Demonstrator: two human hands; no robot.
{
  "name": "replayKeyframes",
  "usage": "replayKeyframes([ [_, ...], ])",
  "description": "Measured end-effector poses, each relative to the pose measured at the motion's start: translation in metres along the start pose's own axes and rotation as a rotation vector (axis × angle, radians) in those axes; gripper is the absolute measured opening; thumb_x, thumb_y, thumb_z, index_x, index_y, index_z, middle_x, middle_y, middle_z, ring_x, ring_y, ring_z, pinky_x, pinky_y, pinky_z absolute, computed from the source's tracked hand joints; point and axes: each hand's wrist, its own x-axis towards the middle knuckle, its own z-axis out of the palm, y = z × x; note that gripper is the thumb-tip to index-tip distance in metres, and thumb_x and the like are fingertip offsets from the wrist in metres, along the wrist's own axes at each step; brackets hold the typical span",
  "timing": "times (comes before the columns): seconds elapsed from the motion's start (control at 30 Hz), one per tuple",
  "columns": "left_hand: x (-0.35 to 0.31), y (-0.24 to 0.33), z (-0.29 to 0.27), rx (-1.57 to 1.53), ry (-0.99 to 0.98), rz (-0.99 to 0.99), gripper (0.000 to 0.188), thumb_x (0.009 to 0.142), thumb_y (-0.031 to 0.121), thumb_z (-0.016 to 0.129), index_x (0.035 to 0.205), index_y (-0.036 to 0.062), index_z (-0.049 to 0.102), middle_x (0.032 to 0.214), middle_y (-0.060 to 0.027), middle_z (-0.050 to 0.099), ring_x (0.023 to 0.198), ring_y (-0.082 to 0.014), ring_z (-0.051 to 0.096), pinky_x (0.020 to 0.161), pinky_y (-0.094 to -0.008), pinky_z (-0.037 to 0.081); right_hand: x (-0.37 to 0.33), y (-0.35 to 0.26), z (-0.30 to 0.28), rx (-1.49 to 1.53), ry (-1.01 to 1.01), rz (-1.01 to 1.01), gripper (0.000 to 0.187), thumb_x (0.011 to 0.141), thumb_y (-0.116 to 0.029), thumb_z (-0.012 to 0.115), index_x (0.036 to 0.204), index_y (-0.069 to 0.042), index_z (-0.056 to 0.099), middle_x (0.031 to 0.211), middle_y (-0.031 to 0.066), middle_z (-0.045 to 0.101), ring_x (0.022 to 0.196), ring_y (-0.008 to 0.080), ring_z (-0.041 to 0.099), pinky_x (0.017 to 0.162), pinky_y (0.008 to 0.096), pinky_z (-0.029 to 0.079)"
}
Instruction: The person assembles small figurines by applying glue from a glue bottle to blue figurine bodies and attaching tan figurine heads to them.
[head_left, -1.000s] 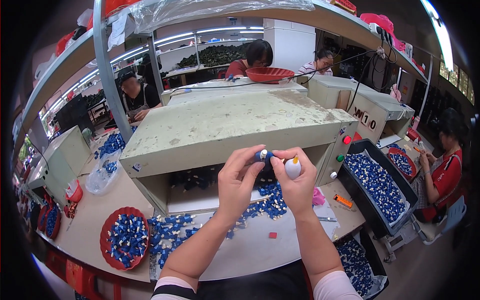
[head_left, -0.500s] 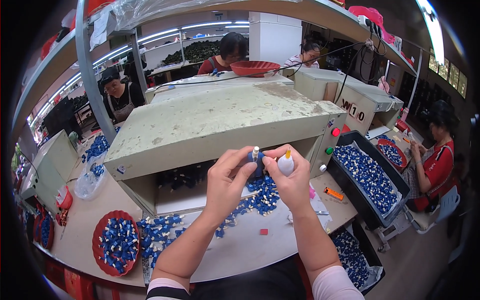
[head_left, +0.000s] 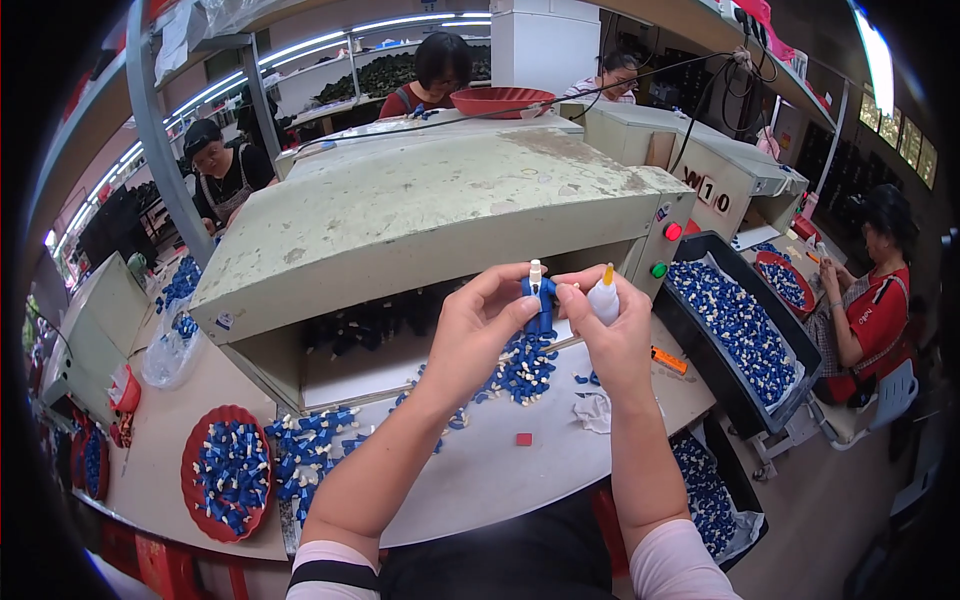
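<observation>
My left hand point(head_left: 477, 328) is closed around a small blue toy figure point(head_left: 541, 300) with a cream head, held upright above the table. My right hand point(head_left: 618, 340) grips a white squeeze bottle point(head_left: 604, 298) with its yellow tip pointing up. The thumb and forefinger of that same hand pinch at the figure's right side, by a small blue arm with a cream end. Below the hands lies a loose pile of blue and cream figure parts point(head_left: 522, 372), partly hidden by my left wrist.
A long pale metal box point(head_left: 430, 240) with an open front stands before me, with dark blue parts inside. A red dish point(head_left: 190, 480) of parts sits left. Black trays point(head_left: 790, 420) of parts are at right. An orange cutter point(head_left: 668, 361) and red square point(head_left: 524, 439) lie nearby. Co-workers sit around.
Both hands have shifted slightly right and up in the picture. The figure now shows more of its body and side arm. The whole view has turned a little.
</observation>
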Motion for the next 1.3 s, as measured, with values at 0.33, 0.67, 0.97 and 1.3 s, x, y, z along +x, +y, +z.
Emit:
replayKeyframes([
  [0.33, -0.01, -0.017, -0.003, -0.018, 0.019, -0.047, 0.026, 0.08, 0.002, 0.052, 0.106, -0.0006, 0.05, 0.094, -0.0057, 0.056, 0.086, -0.0097, 0.053, 0.076, -0.0231, 0.044, -0.009, 0.005, 0.0, -0.09, -0.046, 0.059, 0.011, 0.074, -0.01, 0.061, 0.079, 0.0, 0.058, 0.064, 0.001, 0.056, 0.059, 0.0038, 0.05, 0.052, 0.0188, 0.04],
  [0.67, -0.107, -0.071, -0.047, -0.098, 0.277, -0.375, 0.027, 0.081, 0.006, 0.052, 0.107, 0.0042, 0.043, 0.091, -0.0075, 0.057, 0.077, -0.01, 0.052, 0.064, -0.021, 0.041, -0.073, 0.094, -0.004, -0.288, -0.301, 0.314, 0.013, 0.072, -0.009, 0.061, 0.083, -0.003, 0.059, 0.065, 0.0054, 0.059, 0.06, 0.0086, 0.055, 0.057, 0.0217, 0.042],
  [0.97, -0.159, -0.102, -0.057, -0.748, 0.294, -0.681, 0.041, 0.081, 0.01, 0.054, 0.119, 0.0051, 0.041, 0.093, -0.0051, 0.054, 0.073, -0.0087, 0.052, 0.061, -0.0196, 0.042, -0.103, 0.132, 0.022, -0.511, -0.462, 0.173, 0.024, 0.07, -0.01, 0.064, 0.092, -0.005, 0.059, 0.079, 0.0104, 0.059, 0.071, 0.0154, 0.058, 0.062, 0.0244, 0.044],
  [1.3, -0.163, -0.115, -0.05, -0.928, 0.216, -0.589, 0.04, 0.085, 0.013, 0.049, 0.121, 0.0002, 0.039, 0.102, -0.0109, 0.053, 0.078, -0.0114, 0.056, 0.067, -0.022, 0.047, -0.132, 0.095, -0.003, -0.217, -0.247, 0.44, 0.041, 0.068, 0.006, 0.047, 0.106, 0.0, 0.034, 0.097, 0.0109, 0.039, 0.084, 0.0181, 0.047, 0.076, 0.0282, 0.039],
])
